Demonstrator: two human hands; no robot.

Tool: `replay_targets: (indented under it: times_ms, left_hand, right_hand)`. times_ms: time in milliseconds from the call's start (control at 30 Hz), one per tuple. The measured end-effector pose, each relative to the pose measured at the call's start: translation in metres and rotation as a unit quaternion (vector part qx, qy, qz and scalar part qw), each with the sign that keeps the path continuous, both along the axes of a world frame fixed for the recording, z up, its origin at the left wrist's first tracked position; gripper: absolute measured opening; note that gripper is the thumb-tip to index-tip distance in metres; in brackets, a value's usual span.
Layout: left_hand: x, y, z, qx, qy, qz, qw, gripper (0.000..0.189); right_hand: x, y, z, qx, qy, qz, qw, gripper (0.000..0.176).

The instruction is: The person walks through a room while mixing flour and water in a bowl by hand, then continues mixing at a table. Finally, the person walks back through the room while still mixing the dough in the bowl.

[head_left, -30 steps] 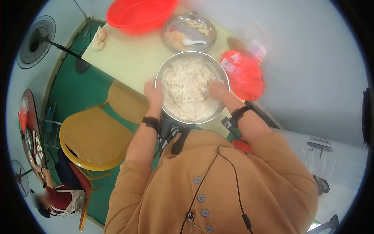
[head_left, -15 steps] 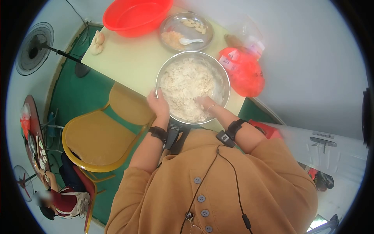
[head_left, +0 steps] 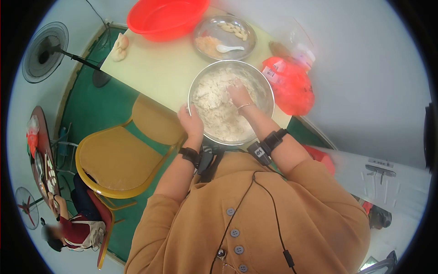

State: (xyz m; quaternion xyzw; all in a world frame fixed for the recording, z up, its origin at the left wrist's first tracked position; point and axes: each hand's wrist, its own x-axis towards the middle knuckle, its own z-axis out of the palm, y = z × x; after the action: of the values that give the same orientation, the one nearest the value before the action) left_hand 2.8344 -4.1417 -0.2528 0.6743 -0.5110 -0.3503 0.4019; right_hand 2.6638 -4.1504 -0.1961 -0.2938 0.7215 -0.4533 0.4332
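A round steel mixing bowl [head_left: 265, 98] stands at the table's near edge, filled with pale, crumbly, floury dough [head_left: 214, 98]. My left hand [head_left: 190, 119] is closed on the bowl's left rim, with the thumb at the inner side. Inside the bowl, my right hand [head_left: 240, 96] is pressed into the upper middle of the dough, its fingers curled and partly covered by it. A thin bracelet circles the right wrist.
Behind the bowl, a steel plate [head_left: 200, 26] holds chopped orange bits, pale pieces and a white spoon [head_left: 230, 48]. A red basin [head_left: 166, 20] stands at back left, a red plastic bag [head_left: 294, 89] at right. A yellow chair [head_left: 121, 162] and a seated person [head_left: 75, 230] are at left.
My right hand has moved from the lower right of the dough up and away, toward the bowl's upper middle. My left hand stays on the rim. The view has shifted slightly.
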Motion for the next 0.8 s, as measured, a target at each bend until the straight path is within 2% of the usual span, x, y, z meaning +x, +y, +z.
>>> replay_targets:
  times_ms: [33, 100, 133, 200, 233, 300, 333, 400, 533, 700, 800]
  left_hand:
    - [0.0, 0.0, 0.001, -0.001, -0.001, 0.0, 1.0, 0.025]
    - [0.0, 0.0, 0.004, -0.007, -0.019, -0.01, 1.0, 0.025]
    - [0.0, 0.0, 0.003, -0.007, -0.021, -0.013, 1.0, 0.025]
    - [0.0, -0.001, 0.0, -0.019, -0.005, -0.003, 1.0, 0.025]
    - [0.0, 0.0, -0.001, -0.018, -0.007, -0.006, 1.0, 0.025]
    - [0.001, -0.001, -0.002, -0.028, 0.012, -0.009, 0.999, 0.026]
    - [0.001, 0.0, -0.001, -0.028, 0.011, -0.01, 1.0, 0.026]
    - [0.002, 0.001, 0.003, -0.008, 0.024, -0.006, 1.0, 0.027]
    - [0.001, -0.002, 0.0, -0.007, 0.014, -0.013, 1.0, 0.028]
    - [0.002, -0.002, 0.005, -0.006, -0.012, -0.016, 1.0, 0.029]
    - [0.001, -0.002, 0.006, -0.019, -0.012, -0.016, 1.0, 0.03]
  right_hand:
    - [-0.002, -0.009, -0.013, -0.001, -0.001, 0.0, 1.0, 0.043]
    - [0.004, -0.026, -0.034, -0.015, 0.153, 0.135, 0.979, 0.043]
    - [0.017, -0.028, -0.026, -0.015, 0.152, 0.133, 0.979, 0.043]
    - [0.044, -0.021, 0.005, 0.139, 0.339, 0.275, 0.889, 0.041]
    - [0.049, -0.011, 0.008, 0.14, 0.337, 0.273, 0.89, 0.041]
    - [0.055, 0.009, 0.012, 0.102, 0.434, 0.377, 0.812, 0.04]
    - [0.051, 0.015, 0.008, 0.103, 0.434, 0.376, 0.812, 0.04]
    - [0.032, 0.031, -0.008, 0.046, 0.437, 0.447, 0.779, 0.042]
    - [-0.002, 0.059, -0.016, 0.046, 0.448, 0.476, 0.756, 0.044]
    - [-0.032, 0.054, -0.023, 0.103, 0.466, 0.382, 0.791, 0.043]
    - [-0.052, 0.041, -0.036, 0.054, 0.49, 0.354, 0.795, 0.04]
